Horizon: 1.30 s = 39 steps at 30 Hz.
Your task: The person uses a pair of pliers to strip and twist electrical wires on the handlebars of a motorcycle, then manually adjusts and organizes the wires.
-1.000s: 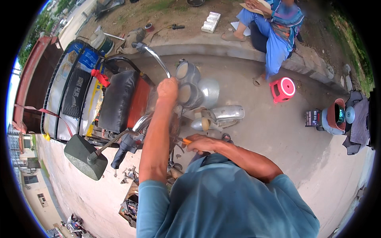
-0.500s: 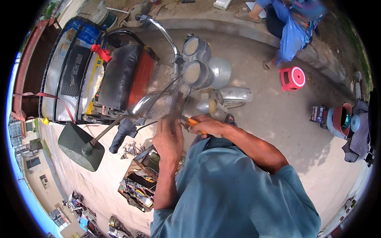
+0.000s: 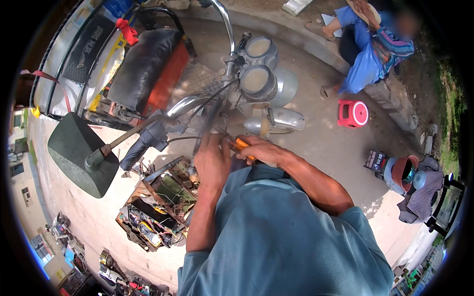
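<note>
My right hand [image 3: 260,149] is closed around an orange-handled tool [image 3: 241,143]; its thin metal end points toward my left fingers, and its exact kind is hidden by the grip. Fingers bent and pressed together, my left hand [image 3: 213,157] is right beside the tool's tip. What it pinches is hidden under the fingers. Both hands work just below the handlebar [image 3: 187,104] of a three-wheeled vehicle, by its front post and thin dark cables [image 3: 180,138]. Two round grey gauge housings [image 3: 258,81] sit beyond them, with a silver front mudguard [image 3: 289,120] to the right.
A green-backed mirror [image 3: 81,153] juts out at left, near the black seat [image 3: 143,69]. Below it lies an open toolbox [image 3: 168,192] full of tools. Rightward are a pink stool [image 3: 353,113], buckets [image 3: 395,172] and a seated person [image 3: 368,59] in blue trousers.
My view has shifted, so the vehicle, mirror and toolbox appear further left. My hands stay together with the orange-handled tool. The seated person's posture has changed.
</note>
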{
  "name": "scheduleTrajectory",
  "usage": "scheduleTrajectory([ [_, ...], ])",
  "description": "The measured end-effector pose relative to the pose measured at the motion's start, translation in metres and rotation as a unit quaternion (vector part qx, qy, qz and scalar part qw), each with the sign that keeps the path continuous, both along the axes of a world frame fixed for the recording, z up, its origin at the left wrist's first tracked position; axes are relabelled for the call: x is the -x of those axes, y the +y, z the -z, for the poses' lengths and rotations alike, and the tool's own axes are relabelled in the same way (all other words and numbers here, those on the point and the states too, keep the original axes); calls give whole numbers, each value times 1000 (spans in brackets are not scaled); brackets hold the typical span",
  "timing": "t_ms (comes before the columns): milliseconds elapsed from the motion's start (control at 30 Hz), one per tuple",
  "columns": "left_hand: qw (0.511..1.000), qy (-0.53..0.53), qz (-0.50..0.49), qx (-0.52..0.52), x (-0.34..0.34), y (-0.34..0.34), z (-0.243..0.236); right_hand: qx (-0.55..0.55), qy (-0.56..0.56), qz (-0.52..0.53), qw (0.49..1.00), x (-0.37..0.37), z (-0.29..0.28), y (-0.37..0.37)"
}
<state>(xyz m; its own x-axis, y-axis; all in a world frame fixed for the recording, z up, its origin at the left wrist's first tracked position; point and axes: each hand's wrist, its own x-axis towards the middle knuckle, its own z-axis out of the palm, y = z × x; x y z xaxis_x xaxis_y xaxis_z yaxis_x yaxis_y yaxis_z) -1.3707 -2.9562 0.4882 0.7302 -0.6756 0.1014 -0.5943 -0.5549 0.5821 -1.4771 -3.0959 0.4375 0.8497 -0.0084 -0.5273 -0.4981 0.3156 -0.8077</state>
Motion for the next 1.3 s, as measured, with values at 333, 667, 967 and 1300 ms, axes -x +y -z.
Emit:
scheduleTrajectory([
  [333,997,-46,60,16,-4,8,7,50,48,-44,997,-1,-14,-7],
  [667,973,-117,49,-191,-17,36,2,102,-12,83,991,34,-6,-5],
  [967,954,-158,251,-44,-28,-14,9,137,-3,202,970,2,19,7],
  [1300,946,74,298,104,-31,-56,30,-15,-48,300,953,24,1,-21],
])
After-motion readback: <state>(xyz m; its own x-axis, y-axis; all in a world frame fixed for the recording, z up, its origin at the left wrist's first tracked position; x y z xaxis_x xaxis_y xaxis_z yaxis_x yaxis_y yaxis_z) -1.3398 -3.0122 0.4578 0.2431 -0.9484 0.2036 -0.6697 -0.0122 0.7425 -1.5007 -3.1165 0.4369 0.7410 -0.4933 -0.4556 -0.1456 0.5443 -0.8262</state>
